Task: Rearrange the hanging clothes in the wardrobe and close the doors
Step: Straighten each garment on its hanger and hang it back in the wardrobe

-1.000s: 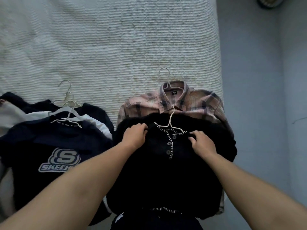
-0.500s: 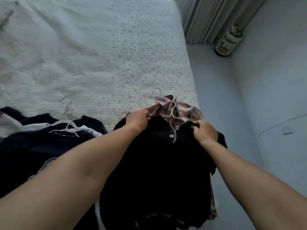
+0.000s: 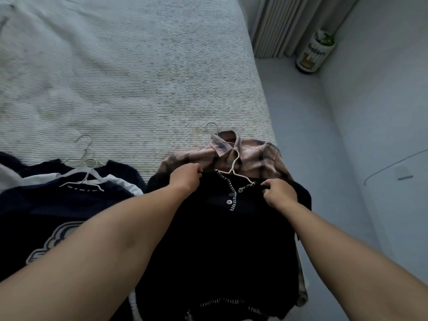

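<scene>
Head view, only one here: a black knit top point(image 3: 222, 239) with white stitched trim and buttons is being held by its shoulders at the near edge of the bed point(image 3: 129, 72). The left hand point(image 3: 185, 179) is being curled tight around the left shoulder seam, and the right hand point(image 3: 279, 193) is being clenched on the right shoulder, so both are gripping fabric. A pale hanger point(image 3: 234, 167) is being kept inside the neckline, hook pointing up the bed. A pink plaid shirt point(image 3: 254, 156) is being pinned underneath the top, its collar poking out further up the bed. A second pile, a navy logo sweatshirt point(image 3: 46, 212) on more hangers, is being left on the bed's near edge too, beside the left arm. A bottle point(image 3: 315, 52) is being parked on the floor off the bed's far corner.
</scene>
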